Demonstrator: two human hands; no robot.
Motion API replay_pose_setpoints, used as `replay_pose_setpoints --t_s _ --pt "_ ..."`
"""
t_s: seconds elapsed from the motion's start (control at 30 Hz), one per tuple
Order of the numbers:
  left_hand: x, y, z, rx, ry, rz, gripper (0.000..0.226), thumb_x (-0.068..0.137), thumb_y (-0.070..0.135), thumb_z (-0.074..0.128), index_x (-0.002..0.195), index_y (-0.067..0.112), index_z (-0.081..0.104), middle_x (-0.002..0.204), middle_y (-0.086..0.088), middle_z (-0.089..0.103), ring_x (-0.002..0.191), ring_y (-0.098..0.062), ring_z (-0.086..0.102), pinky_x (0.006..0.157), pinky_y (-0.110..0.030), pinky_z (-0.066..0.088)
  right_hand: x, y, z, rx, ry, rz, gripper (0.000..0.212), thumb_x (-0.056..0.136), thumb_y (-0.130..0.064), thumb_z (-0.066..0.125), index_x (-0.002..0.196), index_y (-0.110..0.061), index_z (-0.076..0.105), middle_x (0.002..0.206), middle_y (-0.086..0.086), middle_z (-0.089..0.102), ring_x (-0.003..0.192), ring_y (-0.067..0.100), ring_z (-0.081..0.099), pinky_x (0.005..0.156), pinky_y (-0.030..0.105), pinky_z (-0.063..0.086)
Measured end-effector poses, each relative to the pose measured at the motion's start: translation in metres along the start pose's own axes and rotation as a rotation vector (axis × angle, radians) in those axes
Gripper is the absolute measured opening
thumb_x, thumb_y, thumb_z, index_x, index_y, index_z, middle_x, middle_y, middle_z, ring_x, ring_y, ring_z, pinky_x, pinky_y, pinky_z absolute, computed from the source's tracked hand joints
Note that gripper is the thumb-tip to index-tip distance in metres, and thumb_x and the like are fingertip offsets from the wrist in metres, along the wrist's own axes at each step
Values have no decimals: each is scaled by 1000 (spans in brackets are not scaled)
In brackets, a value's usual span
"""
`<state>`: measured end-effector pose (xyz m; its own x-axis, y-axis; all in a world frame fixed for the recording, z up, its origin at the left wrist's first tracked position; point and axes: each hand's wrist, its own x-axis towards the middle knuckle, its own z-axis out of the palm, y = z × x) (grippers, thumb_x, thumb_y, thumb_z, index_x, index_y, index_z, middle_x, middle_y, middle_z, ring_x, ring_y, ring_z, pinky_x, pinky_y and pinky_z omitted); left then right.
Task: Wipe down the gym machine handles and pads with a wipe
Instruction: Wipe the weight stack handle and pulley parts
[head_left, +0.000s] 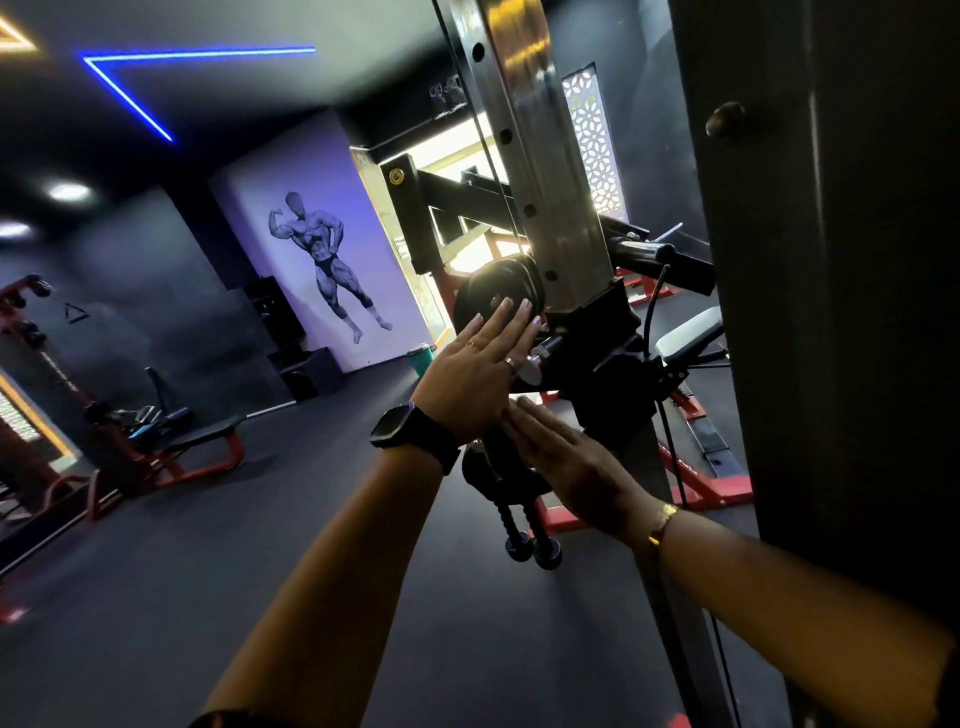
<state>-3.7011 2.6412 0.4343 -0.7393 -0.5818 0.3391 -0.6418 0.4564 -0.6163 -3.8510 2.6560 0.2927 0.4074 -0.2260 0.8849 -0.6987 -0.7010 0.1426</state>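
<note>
A cable machine fills the right of the view, with a steel upright post (540, 171) drilled with holes and a black pulley carriage (608, 353) on it. My left hand (483, 374) is flat with straight fingers, its fingertips against the black pulley wheel (493, 291). My right hand (566, 457) is also flat, fingers straight, just below the left one, in front of a black rope handle (519, 519) that hangs from the carriage. No wipe shows in either hand.
A dark machine column (841, 312) stands close on the right. Behind the carriage are a white-padded bench (691, 332) and red frames. A black and red bench (197, 441) stands at left on the dark floor. A green bin (423, 358) is by the far wall.
</note>
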Motion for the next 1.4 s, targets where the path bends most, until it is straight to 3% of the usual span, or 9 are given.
replay_pose_setpoints --t_s 0.13,0.27,0.33,0.57,0.77,0.97,1.17,1.3,1.4 --pt "0 -1 -5 -101 -87 -28 68 99 13 39 145 22 -11 160 0 -10 145 -16 -17 123 -36 1 -11 -21 23 -45 -164 19 55 96 -23 20 150 -12 19 157 5 18 147 11 0 120 26 5" --pt "0 3 -7 -111 -74 -27 66 97 5 34 148 18 -6 162 -5 -4 147 -20 -13 123 -35 3 -51 -24 40 -54 -161 -58 57 91 4 35 146 0 22 155 19 24 144 33 19 116 40 19" --pt "3 4 -6 -111 -71 -49 65 96 6 31 152 15 -1 162 -7 -2 149 -23 -8 123 -36 4 -63 -13 31 -170 -210 -112 52 95 11 19 143 -3 33 152 17 32 142 31 26 113 40 26" --pt "3 8 4 -48 144 -39 63 85 15 22 143 4 42 149 -17 41 139 -37 36 109 -50 40 -51 37 20 -55 -375 332 67 77 15 25 140 -1 39 144 19 42 135 32 35 108 49 29" --pt "3 8 11 6 174 -26 53 92 14 26 141 5 46 147 -16 45 137 -35 40 107 -48 42 -47 1 36 74 -325 683 73 75 12 16 146 -1 29 154 19 25 143 35 22 116 43 13" --pt "3 10 9 -1 213 -59 53 93 14 26 140 5 47 146 -16 46 136 -35 41 108 -48 41 -11 -69 32 419 -306 915 66 92 11 38 151 -9 15 154 17 26 141 29 31 112 38 34" --pt "1 10 7 -6 188 -63 55 91 11 29 144 6 40 149 -17 42 138 -35 38 111 -43 32 54 -59 -30 1233 -8 1431 34 96 2 41 128 -3 51 121 27 58 113 41 56 95 47 47" --pt "-7 15 -3 -297 173 -134 56 95 3 40 149 7 30 153 -17 35 143 -32 30 116 -42 29 68 -34 -60 1671 213 1491 28 93 2 51 121 -3 56 100 16 63 84 23 64 76 32 53" --pt "-17 19 -9 -528 226 -279 57 97 2 45 151 11 29 131 -21 58 120 -32 55 101 -29 39 63 -33 -67 1715 182 1496 15 93 4 51 104 0 60 87 16 61 67 21 59 60 26 50"
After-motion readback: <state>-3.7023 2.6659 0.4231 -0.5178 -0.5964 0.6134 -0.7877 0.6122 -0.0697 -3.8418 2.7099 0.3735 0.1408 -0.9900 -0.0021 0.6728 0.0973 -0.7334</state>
